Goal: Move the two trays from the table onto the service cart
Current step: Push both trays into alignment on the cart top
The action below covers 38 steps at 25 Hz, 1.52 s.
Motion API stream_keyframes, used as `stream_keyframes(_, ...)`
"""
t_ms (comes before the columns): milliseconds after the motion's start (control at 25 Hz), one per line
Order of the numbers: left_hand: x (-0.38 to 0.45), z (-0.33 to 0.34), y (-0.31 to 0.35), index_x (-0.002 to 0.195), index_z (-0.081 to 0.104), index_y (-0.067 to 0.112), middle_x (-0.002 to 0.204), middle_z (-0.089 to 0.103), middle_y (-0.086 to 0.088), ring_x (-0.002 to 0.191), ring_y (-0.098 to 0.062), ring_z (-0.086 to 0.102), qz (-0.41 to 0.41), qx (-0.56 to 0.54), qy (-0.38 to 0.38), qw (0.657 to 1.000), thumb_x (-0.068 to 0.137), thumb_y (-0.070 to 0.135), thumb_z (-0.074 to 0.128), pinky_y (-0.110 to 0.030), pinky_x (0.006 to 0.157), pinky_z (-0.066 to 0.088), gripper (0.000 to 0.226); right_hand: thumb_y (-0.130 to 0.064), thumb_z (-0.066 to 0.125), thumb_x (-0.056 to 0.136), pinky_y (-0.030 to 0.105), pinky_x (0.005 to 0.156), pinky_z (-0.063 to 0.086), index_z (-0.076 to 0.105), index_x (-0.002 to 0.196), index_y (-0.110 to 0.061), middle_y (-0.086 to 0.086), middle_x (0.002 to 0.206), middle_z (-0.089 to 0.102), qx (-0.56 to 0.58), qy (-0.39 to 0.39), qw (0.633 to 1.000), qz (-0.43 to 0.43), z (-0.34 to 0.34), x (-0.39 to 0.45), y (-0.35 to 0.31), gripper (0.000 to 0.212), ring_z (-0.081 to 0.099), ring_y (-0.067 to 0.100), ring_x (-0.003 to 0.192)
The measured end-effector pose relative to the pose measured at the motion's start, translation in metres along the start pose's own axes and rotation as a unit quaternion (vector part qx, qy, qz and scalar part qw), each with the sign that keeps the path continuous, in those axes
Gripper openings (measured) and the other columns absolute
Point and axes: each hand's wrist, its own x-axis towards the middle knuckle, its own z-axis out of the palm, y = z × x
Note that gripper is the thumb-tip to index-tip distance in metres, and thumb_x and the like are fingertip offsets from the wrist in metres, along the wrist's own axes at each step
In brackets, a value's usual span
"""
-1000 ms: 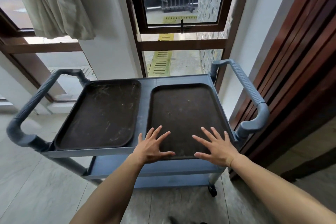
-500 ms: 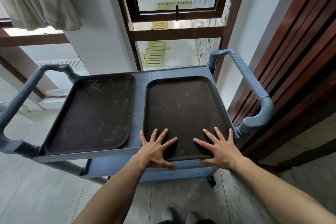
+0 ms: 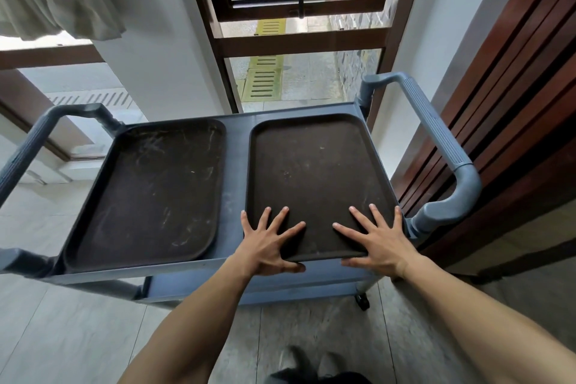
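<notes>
Two dark brown trays lie side by side on the top shelf of the grey-blue service cart (image 3: 237,165). The left tray (image 3: 149,193) is scratched and nothing touches it. On the right tray (image 3: 314,171), whose near rim slightly overhangs the cart's front edge, both my hands rest flat. My left hand (image 3: 268,243) has its fingers spread on the near left corner, thumb along the rim. My right hand (image 3: 377,243) is spread the same way on the near right corner.
The cart has a ribbed handle at the right (image 3: 436,134) and another at the left (image 3: 28,146), a lower shelf (image 3: 311,284) and a caster (image 3: 361,301). A wooden slatted wall (image 3: 514,103) stands close on the right, a window (image 3: 299,40) behind. My shoes (image 3: 311,362) are below.
My hands have come down from hovering over the right tray's near end to lying flat on it, and the tray sits further onto the cart. The view has tilted down.
</notes>
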Motion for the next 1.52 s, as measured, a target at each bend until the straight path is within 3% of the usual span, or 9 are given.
stream_keyframes(320,0.025,0.001,-0.007,0.145,-0.014,0.06,0.165,-0.02,0.001,0.149,-0.038,-0.018,-0.005,0.002,0.0,1.0,0.062,0.098,0.026,-0.078,0.1,-0.02,0.099,-0.104,0.006,0.057,0.077,0.098,-0.022,-0.026,0.127,-0.075,-0.008,0.163,-0.02,0.03,-0.034,0.999,0.015,-0.002,0.027,0.013,0.083,-0.02,0.037,0.148)
stream_keyframes(600,0.04,0.006,-0.013,0.138,-0.022,0.067,0.162,-0.028,0.004,0.146,-0.034,-0.028,-0.011,-0.014,-0.009,1.0,0.056,0.103,0.024,-0.071,0.095,-0.033,0.1,-0.104,0.007,0.056,0.074,0.097,-0.027,-0.028,0.125,-0.075,-0.008,0.161,-0.026,0.04,-0.059,0.997,0.015,0.0,0.041,0.02,0.082,-0.027,0.038,0.145)
stream_keyframes(880,0.037,0.009,-0.006,0.142,-0.022,0.061,0.162,-0.028,0.0,0.147,-0.038,-0.025,-0.019,0.0,0.009,1.0,0.064,0.099,0.02,-0.073,0.097,-0.028,0.096,-0.105,0.014,0.05,0.076,0.095,-0.025,-0.03,0.132,-0.068,-0.003,0.159,-0.033,0.016,-0.054,0.998,0.017,0.007,0.043,0.015,0.1,-0.029,0.043,0.143)
stream_keyframes(1200,0.028,0.016,0.015,0.144,-0.023,0.056,0.16,-0.031,-0.007,0.145,-0.046,-0.024,-0.062,-0.02,0.002,0.998,0.075,0.089,0.025,-0.072,0.105,-0.021,0.09,-0.088,0.021,0.076,0.078,0.104,-0.005,-0.024,0.127,-0.076,0.005,0.162,-0.027,0.038,-0.045,0.998,0.019,0.009,0.035,0.0,0.069,-0.026,0.046,0.143)
stream_keyframes(1520,0.02,0.025,0.032,0.143,-0.014,0.062,0.163,-0.024,-0.009,0.146,-0.046,-0.02,-0.067,-0.041,0.023,0.997,0.09,0.076,0.023,-0.072,0.107,-0.012,0.066,-0.075,0.026,0.088,0.08,0.103,-0.001,-0.022,0.123,-0.081,0.004,0.163,-0.023,0.039,-0.056,0.998,0.015,0.007,0.028,-0.005,0.059,-0.024,0.049,0.143)
